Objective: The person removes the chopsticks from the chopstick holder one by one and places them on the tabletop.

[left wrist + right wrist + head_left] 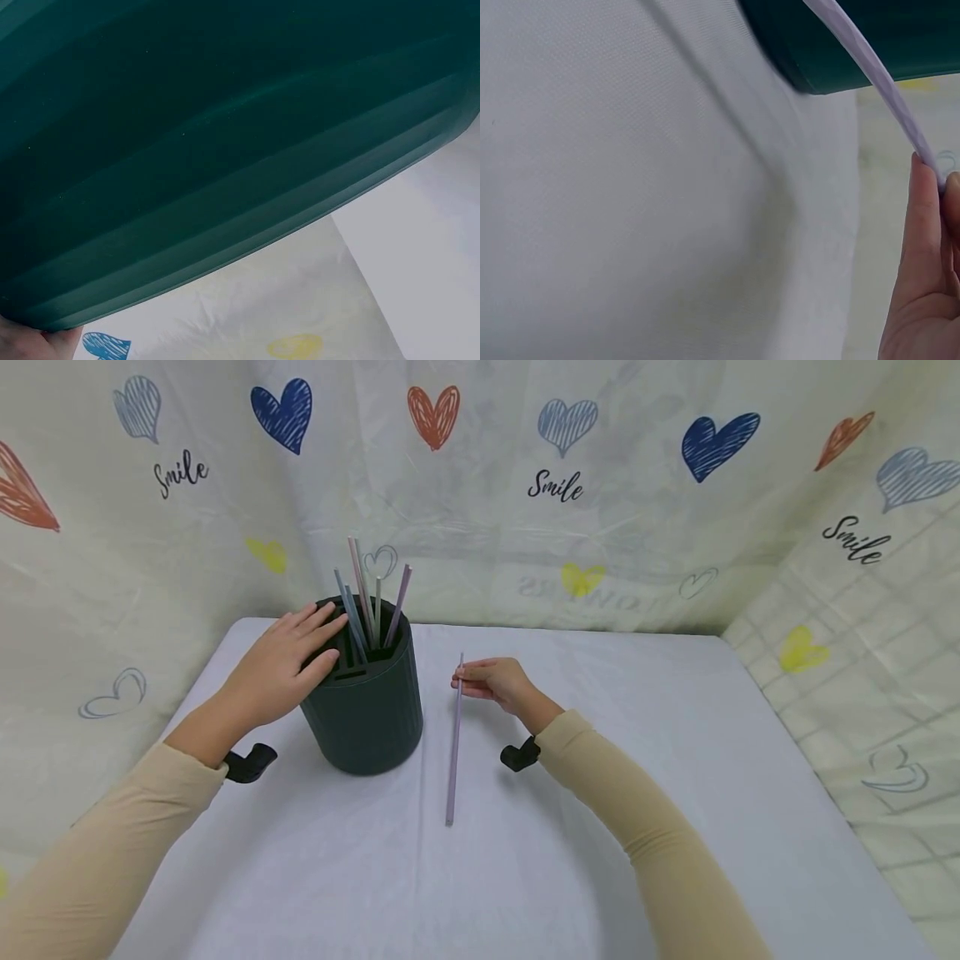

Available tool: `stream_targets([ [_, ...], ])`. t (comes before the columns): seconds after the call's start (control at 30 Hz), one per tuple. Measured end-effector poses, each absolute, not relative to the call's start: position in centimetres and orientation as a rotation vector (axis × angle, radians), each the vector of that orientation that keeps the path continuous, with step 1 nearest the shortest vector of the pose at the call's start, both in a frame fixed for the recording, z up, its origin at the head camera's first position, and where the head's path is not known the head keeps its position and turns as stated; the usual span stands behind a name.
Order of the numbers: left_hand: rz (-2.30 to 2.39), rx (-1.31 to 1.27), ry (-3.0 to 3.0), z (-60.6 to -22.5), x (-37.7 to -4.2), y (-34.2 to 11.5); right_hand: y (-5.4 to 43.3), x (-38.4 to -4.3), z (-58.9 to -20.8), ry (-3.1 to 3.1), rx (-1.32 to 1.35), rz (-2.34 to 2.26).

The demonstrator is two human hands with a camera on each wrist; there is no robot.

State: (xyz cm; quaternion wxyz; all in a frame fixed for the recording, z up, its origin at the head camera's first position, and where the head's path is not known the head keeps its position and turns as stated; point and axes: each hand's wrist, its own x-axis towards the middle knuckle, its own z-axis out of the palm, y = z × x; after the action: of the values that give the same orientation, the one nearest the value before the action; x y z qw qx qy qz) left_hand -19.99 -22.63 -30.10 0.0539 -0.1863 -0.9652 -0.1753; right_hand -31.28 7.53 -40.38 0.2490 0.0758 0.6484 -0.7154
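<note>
A dark green ribbed holder (365,727) stands upright on the table, with slots in its top. My left hand (281,668) rests on its left rim, fingers spread across the top; only a bit of that hand (34,345) shows in the left wrist view, beside the holder's wall (225,165). To the right of the holder, my right hand (498,681) pinches a thin light purple straw (453,752) near its far end. The straw's other end points toward me. In the right wrist view the straw (881,79) runs between thumb and fingertips, crossing in front of the holder (832,52).
Several thin straws stand in the holder, among them blue ones (354,610), pink (360,577), pale green (378,602) and purple (400,602). A white cloth covers the table (637,735). Behind it hangs a curtain (480,527) printed with hearts.
</note>
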Motion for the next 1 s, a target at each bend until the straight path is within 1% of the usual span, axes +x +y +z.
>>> stream_targets([
  [0.6, -0.525, -0.557, -2.936, -30.1, -19.9, -22.7, 7.2, -31.9, -44.0, 1.782, 0.300, -1.839],
  [1.0, -0.547, -0.576, -2.922, -30.2, -20.1, -22.8, 7.0, -31.9, -44.4, 1.874, 0.349, -1.744],
])
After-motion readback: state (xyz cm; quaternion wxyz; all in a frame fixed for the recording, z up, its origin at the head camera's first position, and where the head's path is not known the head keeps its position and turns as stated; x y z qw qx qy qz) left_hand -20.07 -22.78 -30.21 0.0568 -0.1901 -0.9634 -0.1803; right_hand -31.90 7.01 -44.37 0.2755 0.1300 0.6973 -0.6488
